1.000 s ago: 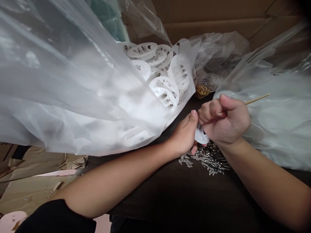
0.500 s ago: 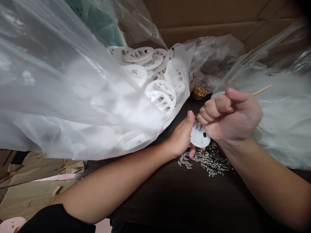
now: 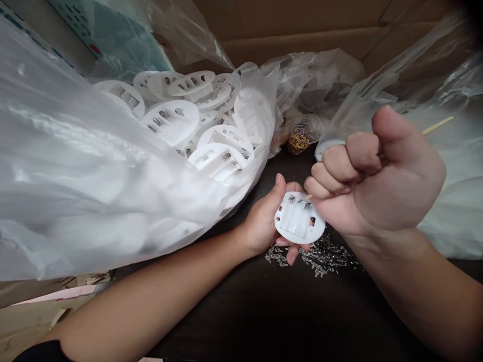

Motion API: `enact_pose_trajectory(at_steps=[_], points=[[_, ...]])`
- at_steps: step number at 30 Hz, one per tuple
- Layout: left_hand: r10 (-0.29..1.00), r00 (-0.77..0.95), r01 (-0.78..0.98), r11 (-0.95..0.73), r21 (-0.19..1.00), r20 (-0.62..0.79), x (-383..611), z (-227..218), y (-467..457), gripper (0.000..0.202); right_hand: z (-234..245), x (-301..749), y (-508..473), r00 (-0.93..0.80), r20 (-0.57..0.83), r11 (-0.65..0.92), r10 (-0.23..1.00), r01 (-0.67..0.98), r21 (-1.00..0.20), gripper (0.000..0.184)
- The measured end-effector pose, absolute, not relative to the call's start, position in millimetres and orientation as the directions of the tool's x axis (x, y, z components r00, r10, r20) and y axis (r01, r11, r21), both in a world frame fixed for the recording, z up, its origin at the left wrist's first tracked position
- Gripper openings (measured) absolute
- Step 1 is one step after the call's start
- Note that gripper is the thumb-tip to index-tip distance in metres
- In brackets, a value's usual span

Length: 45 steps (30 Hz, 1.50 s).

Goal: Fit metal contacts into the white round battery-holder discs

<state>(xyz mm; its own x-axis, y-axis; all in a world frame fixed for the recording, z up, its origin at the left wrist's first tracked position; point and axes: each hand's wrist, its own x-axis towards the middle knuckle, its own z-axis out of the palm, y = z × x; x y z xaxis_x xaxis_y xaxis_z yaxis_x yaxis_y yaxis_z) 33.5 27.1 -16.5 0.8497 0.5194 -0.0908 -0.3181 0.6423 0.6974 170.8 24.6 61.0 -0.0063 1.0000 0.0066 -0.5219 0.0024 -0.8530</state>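
Observation:
My left hand [image 3: 266,216] grips a round white plastic battery holder [image 3: 300,223] by its edge, thumb up and fingers beneath. Its slots face me, and small metal contacts show along the far end of them. My right hand [image 3: 381,186] is closed in a fist around a thin wooden stick [image 3: 437,124]. One end of the stick juts out past the thumb; the other end shows below the little finger, by the holder's contacts. Under and behind my left fingers lies a loose pile of small silver metal contacts [image 3: 326,256] on the dark table.
A large clear plastic bag [image 3: 94,201] full of similar white battery holders [image 3: 171,123] takes up the left. Behind my hands stands a small clear container with gold springs [image 3: 299,142]. Another plastic bag [image 3: 453,201] is at the right, and cardboard [image 3: 294,25] rises at the back.
My right hand has lifted a little and moved right with the stick, uncovering more of the battery holder. The holder now lies flatter towards me. The view has shifted slightly.

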Motion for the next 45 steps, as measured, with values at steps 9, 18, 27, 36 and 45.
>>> enact_pose_trajectory(at_steps=[9,18,27,36,45], points=[[0.594,0.798,-0.315,0.554,0.770,-0.101,37.0,-25.4,27.5,0.072,47.9,154.7,22.8,-0.007,0.132,0.119,0.991,-0.388,-0.914,0.058],[0.672,0.728,-0.236,0.431,0.871,-0.135,36.8,-20.4,30.0,0.065,49.5,149.8,22.3,0.033,0.178,0.177,0.983,-0.385,-0.906,0.054],[0.713,0.695,-0.286,0.394,0.874,-0.094,35.2,-18.0,32.9,0.059,68.3,197.6,5.4,0.118,0.195,0.149,0.974,0.316,-0.937,0.035],[0.762,0.644,-0.224,0.284,0.932,-0.077,36.1,-19.7,28.6,0.062,38.3,215.7,0.3,-0.193,0.007,0.153,0.981,0.755,-0.638,0.026],[0.798,0.602,-0.200,0.170,0.965,-0.016,34.2,-19.0,25.8,0.055,43.2,218.0,9.7,-0.407,0.022,0.347,0.913,0.750,-0.563,0.027]])
